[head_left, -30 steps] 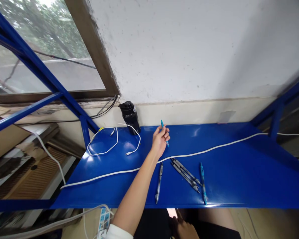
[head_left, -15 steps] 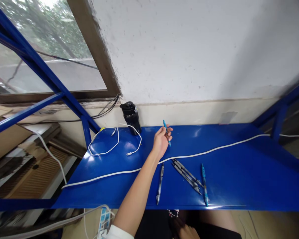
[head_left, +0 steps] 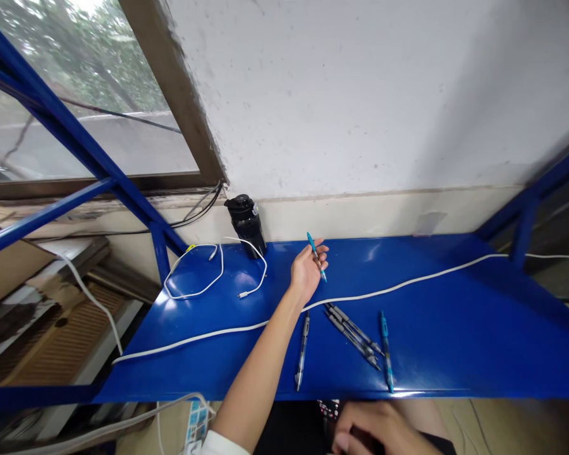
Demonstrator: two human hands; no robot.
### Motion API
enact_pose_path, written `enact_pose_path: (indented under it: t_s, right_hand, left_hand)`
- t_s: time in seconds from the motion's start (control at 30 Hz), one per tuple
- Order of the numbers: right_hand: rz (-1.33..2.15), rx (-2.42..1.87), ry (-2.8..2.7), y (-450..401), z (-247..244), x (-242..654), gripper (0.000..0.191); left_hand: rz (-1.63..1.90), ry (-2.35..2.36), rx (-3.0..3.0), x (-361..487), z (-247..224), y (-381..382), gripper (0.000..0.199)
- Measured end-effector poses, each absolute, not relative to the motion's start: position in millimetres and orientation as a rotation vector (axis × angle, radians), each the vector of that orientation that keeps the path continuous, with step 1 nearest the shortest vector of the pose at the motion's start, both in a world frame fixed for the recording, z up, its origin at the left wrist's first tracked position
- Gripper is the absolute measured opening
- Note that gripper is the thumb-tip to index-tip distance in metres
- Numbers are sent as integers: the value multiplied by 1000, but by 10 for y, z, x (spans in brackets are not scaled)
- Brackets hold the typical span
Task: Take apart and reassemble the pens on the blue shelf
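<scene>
Out over the far part of the blue table [head_left: 436, 328], my left hand [head_left: 305, 277] is turned palm up, its fingers curled about a blue pen [head_left: 317, 256]. The pen slants across the fingers, its blue end toward the wall. Nearer me lie a single grey pen [head_left: 302, 354], a small heap of several grey pens [head_left: 353, 335], and another blue pen [head_left: 386, 351] to their right. My right hand [head_left: 374, 424] is below the table's front edge, over my lap, fingers curled; what they hold, if anything, is hidden.
A black bottle [head_left: 246, 227] stands against the wall, beside a looped white charging cable [head_left: 194, 294]. A long white cord [head_left: 384, 292] crosses the table under my left arm. Blue frame bars [head_left: 76, 136] rise at both sides. A power strip [head_left: 197, 420] lies below.
The pen in my left hand has turned slightly and my fingers have loosened a little. My right hand has risen further into view above my lap. The view has shifted slightly.
</scene>
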State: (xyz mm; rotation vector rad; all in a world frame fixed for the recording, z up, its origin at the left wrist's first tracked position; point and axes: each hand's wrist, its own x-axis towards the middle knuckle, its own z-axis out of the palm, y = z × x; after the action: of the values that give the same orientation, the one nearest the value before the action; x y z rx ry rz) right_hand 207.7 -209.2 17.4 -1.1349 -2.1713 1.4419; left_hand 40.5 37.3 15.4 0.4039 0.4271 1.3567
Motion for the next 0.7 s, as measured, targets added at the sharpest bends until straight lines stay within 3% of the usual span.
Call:
enact_pose_path:
  t_s: [0.13,0.27,0.4,0.53,0.7]
  right_hand:
    - [1143,-1161,-2038,-1350,760,2109,37]
    - [710,-1198,-1913,-343,589,2040,32]
    - [873,-1086,-1985,374,268,1929,40]
    - [1160,-920,-1995,533,99,1878,45]
    - [906,-950,-2029,415,74,1970,42]
  left_hand:
    - [1398,426,450,436,152,349,16]
    - [1448,432,472,473,143,331,28]
    - [1520,448,489,469,137,328,36]
    - [1548,517,556,430,146,319,39]
    - [1518,587,700,430,134,329,34]
